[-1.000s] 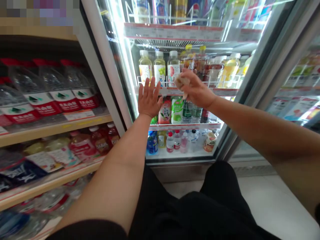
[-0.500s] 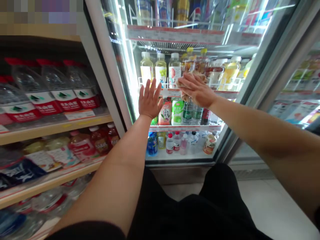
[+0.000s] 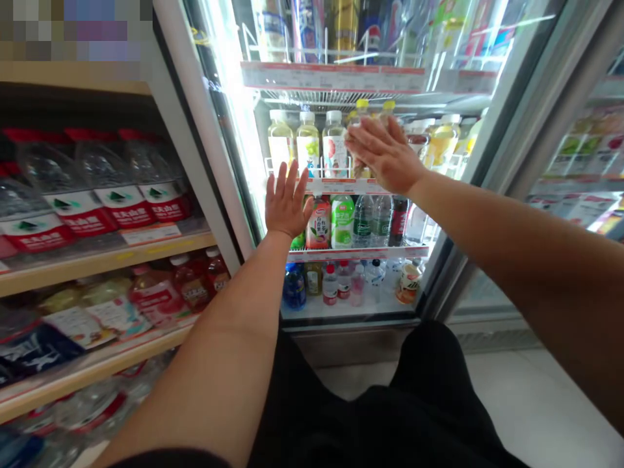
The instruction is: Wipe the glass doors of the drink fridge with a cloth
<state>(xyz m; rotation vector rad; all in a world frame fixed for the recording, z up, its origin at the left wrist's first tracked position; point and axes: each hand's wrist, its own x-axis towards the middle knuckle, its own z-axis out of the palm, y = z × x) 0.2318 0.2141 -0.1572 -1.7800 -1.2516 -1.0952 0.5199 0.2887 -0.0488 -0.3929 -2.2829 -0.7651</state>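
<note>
My left hand (image 3: 285,203) lies open and flat against the glass door (image 3: 229,123) of a drinks fridge, fingers spread and pointing up. My right hand (image 3: 385,156) is higher and to the right on the same glass, fingers stretched out, pressing a small pale cloth (image 3: 359,171) to the pane; only the cloth's edges show from under the hand. Behind the glass stand rows of bottled drinks (image 3: 302,140) on white wire shelves.
To the left, wooden shelves (image 3: 107,260) carry large water bottles with red labels (image 3: 78,195) and red juice bottles below. A second glass door (image 3: 580,162) stands at the right. My dark-clad knees (image 3: 429,364) are over a pale tiled floor (image 3: 526,396).
My right hand with the cloth has slid upward on the glass and its fingers have flattened out. My left hand has stayed flat in nearly the same place.
</note>
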